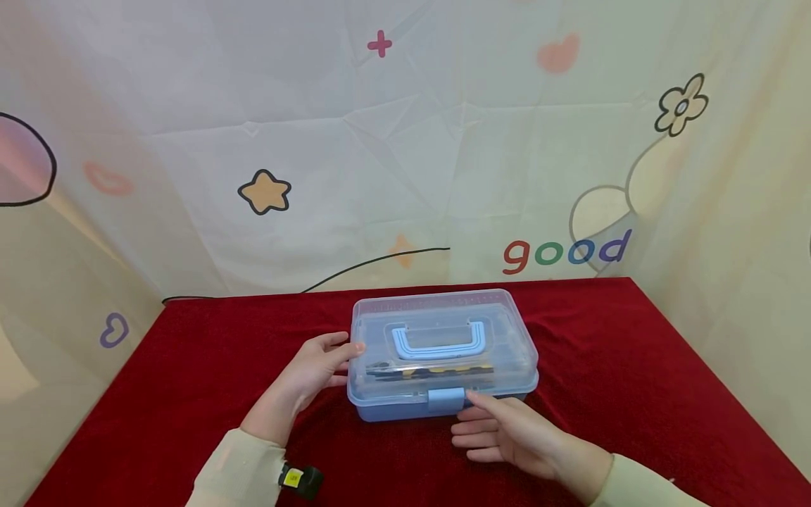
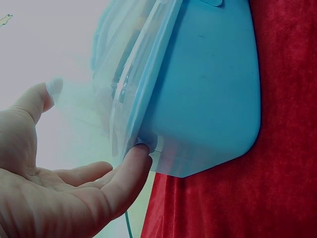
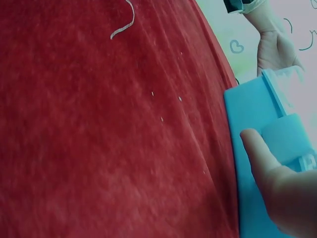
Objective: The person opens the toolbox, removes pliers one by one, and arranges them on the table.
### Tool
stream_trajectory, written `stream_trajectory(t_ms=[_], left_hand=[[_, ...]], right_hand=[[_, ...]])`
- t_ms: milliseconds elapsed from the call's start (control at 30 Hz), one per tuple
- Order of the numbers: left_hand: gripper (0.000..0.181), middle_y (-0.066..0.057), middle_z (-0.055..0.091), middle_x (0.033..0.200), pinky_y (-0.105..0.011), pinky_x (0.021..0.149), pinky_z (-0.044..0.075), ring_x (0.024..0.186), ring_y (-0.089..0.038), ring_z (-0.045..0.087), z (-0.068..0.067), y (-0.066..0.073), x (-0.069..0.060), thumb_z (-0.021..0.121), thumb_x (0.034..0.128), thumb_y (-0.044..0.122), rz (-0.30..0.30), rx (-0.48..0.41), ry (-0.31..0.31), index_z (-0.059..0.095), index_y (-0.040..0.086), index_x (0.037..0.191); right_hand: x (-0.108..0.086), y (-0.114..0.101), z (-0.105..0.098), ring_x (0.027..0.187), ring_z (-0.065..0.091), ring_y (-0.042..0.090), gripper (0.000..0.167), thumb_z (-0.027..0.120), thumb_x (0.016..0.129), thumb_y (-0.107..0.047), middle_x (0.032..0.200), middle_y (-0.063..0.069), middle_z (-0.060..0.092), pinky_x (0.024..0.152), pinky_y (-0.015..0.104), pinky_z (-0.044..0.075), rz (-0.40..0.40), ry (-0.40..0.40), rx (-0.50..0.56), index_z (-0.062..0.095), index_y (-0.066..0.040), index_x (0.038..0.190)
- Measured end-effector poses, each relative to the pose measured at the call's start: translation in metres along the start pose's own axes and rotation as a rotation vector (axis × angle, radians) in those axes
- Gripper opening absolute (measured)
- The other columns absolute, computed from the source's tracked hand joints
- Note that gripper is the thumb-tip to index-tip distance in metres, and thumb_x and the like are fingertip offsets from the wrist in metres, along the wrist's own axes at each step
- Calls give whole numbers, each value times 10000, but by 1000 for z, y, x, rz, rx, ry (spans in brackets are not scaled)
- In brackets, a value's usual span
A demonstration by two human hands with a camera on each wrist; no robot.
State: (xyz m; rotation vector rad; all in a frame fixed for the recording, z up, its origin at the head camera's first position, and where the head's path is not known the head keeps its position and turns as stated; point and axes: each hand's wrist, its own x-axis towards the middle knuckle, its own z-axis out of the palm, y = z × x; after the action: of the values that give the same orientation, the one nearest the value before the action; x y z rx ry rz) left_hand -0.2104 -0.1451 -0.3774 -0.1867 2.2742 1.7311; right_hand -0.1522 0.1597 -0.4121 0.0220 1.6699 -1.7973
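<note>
head view: a person's two hands, well apart from each other, flank a light-blue plastic carrying box with a translucent lid (image 1: pixel 443 380), which sits lid down in the middle of a deep-red, velvety cloth (image 1: pixel 222 373). the left hand (image 1: pixel 321 366) is at the box's left end, thumb laid on the lid's edge and the other fingers extended along the side. the right hand (image 1: pixel 500 433) is at the front, fingers straight and clamped on nothing, its thumb tip at the right edge of a pale-blue rectangular latch (image 1: pixel 446 401); whether it touches there cannot be told. a ridged, pale-blue plastic handle (image 1: pixel 438 351) lies flat on top, and a yellow-and-black object shows dimly through the lid. a black band with a yellow label (image 1: pixel 300 479) is on the left wrist, and a whitish printed curtain (image 1: pixel 190 211) hangs behind, bearing an orange star (image 1: pixel 265 192) and the word "good" (image 1: pixel 567 252).

left wrist view: the left hand is spread, thumb lifted away from the fingers, one fingertip against the box just below the lid's rim.

right wrist view: the right thumb points along the box's front wall beside the latch; the left hand appears at the far end. a pale thread (image 3: pixel 132 20) lies on the cloth.
</note>
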Motion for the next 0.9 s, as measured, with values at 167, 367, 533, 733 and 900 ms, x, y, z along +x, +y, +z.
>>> stream_trajectory(t_ms=[167, 367, 533, 733, 900], left_hand=[[744, -172, 481, 1360, -373, 873, 549, 1080, -270, 597, 0, 0, 1, 669, 853, 412, 8, 1, 0, 360, 49, 1424], [747, -173, 486, 1354, -372, 869, 551, 1070, -267, 599, 1, 0, 1, 673, 851, 412, 13, -4, -1, 363, 45, 1423], [745, -173, 485, 1357, -372, 869, 551, 1062, -263, 603, 1, 0, 2, 671, 853, 407, 17, -7, -2, 362, 41, 1423], [744, -176, 478, 1360, -371, 867, 552, 1066, -264, 600, 0, 0, 1, 670, 853, 410, 14, -8, 2, 361, 41, 1421], [740, -181, 475, 1365, -369, 858, 555, 1062, -259, 605, 1, 0, 0, 668, 859, 396, 18, -12, 8, 353, 39, 1426]], right_hand=[[4, 2, 2, 1064, 639, 254, 842, 481, 933, -523, 1264, 288, 553, 902, 428, 531, 5, 25, 59, 310, 198, 1332], [7, 2, 4, 1038, 650, 234, 822, 504, 929, -506, 1232, 258, 585, 906, 419, 529, 7, 27, 114, 321, 192, 1323], [9, 2, 6, 1033, 653, 226, 810, 514, 929, -493, 1215, 237, 599, 908, 412, 529, -3, 29, 137, 318, 190, 1318], [10, 4, 11, 1035, 648, 212, 809, 515, 925, -504, 1241, 246, 572, 918, 410, 524, -9, 46, 159, 315, 179, 1311], [10, 5, 15, 1014, 655, 200, 805, 534, 912, -514, 1233, 254, 566, 905, 407, 531, -8, 77, 173, 327, 166, 1290]])
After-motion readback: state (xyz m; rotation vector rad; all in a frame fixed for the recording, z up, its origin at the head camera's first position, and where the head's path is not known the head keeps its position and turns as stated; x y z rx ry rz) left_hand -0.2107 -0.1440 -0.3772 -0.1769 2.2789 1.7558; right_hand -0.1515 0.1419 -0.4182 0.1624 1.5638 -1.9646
